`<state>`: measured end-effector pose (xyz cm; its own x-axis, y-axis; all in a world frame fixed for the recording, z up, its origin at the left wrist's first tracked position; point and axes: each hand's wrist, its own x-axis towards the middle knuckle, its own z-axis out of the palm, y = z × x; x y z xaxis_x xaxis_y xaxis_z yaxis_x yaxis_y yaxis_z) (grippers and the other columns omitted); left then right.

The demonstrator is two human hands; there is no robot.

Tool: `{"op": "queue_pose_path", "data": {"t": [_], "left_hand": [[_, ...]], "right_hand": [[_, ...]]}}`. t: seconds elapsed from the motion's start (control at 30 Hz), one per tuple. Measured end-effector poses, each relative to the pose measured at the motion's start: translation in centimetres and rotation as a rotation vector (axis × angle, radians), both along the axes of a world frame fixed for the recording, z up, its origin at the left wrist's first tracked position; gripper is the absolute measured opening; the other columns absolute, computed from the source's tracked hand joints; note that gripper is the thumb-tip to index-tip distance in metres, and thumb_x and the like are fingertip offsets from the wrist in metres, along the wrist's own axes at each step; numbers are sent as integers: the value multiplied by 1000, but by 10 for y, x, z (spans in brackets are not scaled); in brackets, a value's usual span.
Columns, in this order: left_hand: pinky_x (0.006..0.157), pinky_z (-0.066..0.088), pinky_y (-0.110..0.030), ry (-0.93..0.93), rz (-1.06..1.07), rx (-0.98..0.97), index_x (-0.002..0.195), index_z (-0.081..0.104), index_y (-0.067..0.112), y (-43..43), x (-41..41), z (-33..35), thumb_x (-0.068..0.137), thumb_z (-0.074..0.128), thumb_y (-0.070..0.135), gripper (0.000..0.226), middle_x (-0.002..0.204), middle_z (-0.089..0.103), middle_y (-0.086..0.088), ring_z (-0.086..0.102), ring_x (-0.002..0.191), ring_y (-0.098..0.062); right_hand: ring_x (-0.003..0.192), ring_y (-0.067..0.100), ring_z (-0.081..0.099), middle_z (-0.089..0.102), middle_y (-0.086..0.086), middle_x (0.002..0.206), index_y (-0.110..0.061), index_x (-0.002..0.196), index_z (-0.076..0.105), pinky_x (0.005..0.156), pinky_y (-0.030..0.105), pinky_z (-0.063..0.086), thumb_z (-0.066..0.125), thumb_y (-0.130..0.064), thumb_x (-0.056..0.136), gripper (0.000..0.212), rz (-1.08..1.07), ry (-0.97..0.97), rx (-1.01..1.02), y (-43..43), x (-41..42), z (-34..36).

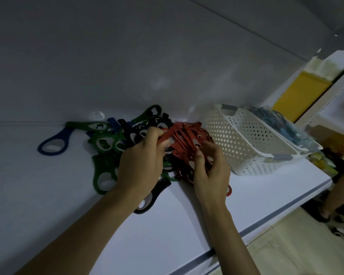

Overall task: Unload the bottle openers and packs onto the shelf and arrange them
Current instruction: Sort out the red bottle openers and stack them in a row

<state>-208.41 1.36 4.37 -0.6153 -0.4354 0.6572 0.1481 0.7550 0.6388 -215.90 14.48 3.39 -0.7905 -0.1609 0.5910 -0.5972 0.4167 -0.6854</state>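
1. White shelf (68,195) fills the lower picture in dim light, with a plain grey wall (127,56) behind it and a grey strip along its front edge.
2. Bottle openers lie in a loose pile at the middle of the shelf, close to the wall.
3. Red openers (187,139) are bunched together at the pile's 3 o'clock side, just beside the basket (236,139).
4. Left hand (141,161) reaches in from 7 o'clock; its thumb and curled fingers pinch the red openers at their 9 o'clock end.
5. Right hand (211,171) comes in from 5 o'clock; its fingers curl round the red openers from the near side.
6. Green openers (101,141) lie at the pile's 9 o'clock side, one more at 7 o'clock by the left wrist.
7. One blue opener (52,144) lies apart at 9 o'clock, its ring end toward the front.
8. One black opener (153,193) lies at 6 o'clock, partly under the left wrist; more dark ones sit at 12 o'clock.
9. The white perforated basket stands at 3 o'clock of the pile, tilted in view.
10. Bluish packs (282,126) lie on the basket's far side at 2 o'clock; whether they sit in a second basket I cannot tell.
11. A yellow box (300,90) stands at 2 o'clock, beyond the shelf end.
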Motion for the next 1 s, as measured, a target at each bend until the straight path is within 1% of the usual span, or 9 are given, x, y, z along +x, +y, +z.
{"op": "queue_pose_path", "data": {"t": [0.1,0.17,0.27,0.43,0.57,0.67,0.77,0.83,1.0], "left_hand": [[54,49,-18,-11,-101,177,104,51,15,-2,-3,-9,95,39,32,22,79,63,14,59,62,1],[52,47,-14,33,-119,279,100,49,19,-4,-5,-12,96,44,23,7,76,63,13,59,59,0],[50,49,-17,84,-119,416,98,50,19,-4,-7,-10,96,47,20,4,74,66,9,60,54,-6],[54,54,-33,72,-127,400,103,50,26,-3,-4,-10,95,49,25,9,75,66,6,62,56,-9],[57,52,-20,10,-103,37,122,47,22,1,-1,-9,86,54,48,45,95,56,18,57,74,-1],[67,52,-23,-39,-161,-108,124,46,21,5,-1,-8,78,54,62,62,111,59,7,58,91,-8],[66,56,-34,-64,-196,-103,120,54,16,5,-2,-11,82,62,48,50,105,66,1,64,88,-17],[63,56,-40,-60,-167,-88,115,57,12,4,-5,-13,87,63,32,35,94,69,-3,66,79,-23],[48,50,-36,31,-140,-6,109,58,10,2,-6,-4,97,49,25,22,70,64,-2,61,56,-16]], "right_hand": [[103,11,53,62,-16,100,-26,108,64,95,36,37,56,-47,83,34,10,6,330,0,1,1],[104,15,51,61,-10,105,-25,114,63,92,32,31,60,-45,84,36,30,39,543,-2,-1,-2],[100,21,52,59,-4,103,-23,117,66,88,38,38,61,-34,88,31,43,94,596,-3,0,-1],[86,18,55,61,1,90,-14,106,73,77,29,46,66,-14,89,19,17,207,178,-1,2,1],[82,15,66,70,3,88,-14,95,71,75,29,54,66,-17,87,10,149,-138,-414,3,3,7],[61,12,61,68,4,71,-15,86,70,57,24,50,66,-21,82,8,411,-383,-533,4,7,12],[65,18,67,71,6,74,-17,81,71,61,26,54,67,-19,80,4,706,-532,-578,3,8,14],[70,16,67,72,2,76,-20,77,73,68,26,54,71,-21,77,3,624,-454,-463,4,7,13],[66,1,62,68,-11,71,-21,75,68,60,14,46,64,-32,90,19,-23,-110,-186,26,7,9]]}}
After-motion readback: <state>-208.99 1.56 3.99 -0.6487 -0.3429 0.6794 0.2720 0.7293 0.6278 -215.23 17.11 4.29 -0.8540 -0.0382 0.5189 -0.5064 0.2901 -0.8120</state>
